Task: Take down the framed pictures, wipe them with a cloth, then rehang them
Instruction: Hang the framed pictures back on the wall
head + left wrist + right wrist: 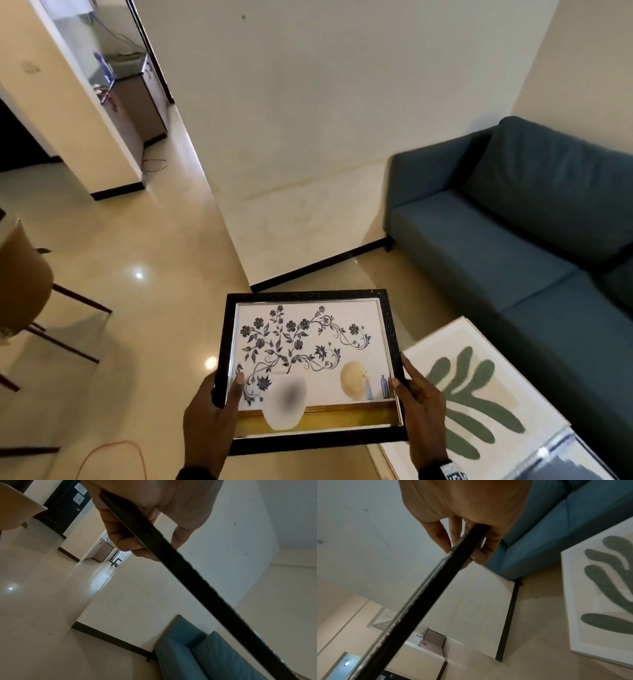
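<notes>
A black-framed picture (310,366) of blue flowers and a white vase is held face up in front of me, low in the head view. My left hand (219,404) grips its left edge near the bottom corner, thumb on the glass. My right hand (416,404) grips the right edge, fingers curled under. In the left wrist view the frame edge (188,577) runs diagonally from my left hand (137,536). The right wrist view shows the frame edge (419,608) leaving my right hand (462,545). A white-framed green leaf print (479,390) lies flat at lower right. No cloth is visible.
A teal sofa (513,222) stands against the wall at right. The white wall (325,120) ahead has a small dark mark high up. A brown chair (24,284) is at left, an orange cord (113,455) lies on the glossy floor, and a hallway with a cabinet (144,99) opens behind.
</notes>
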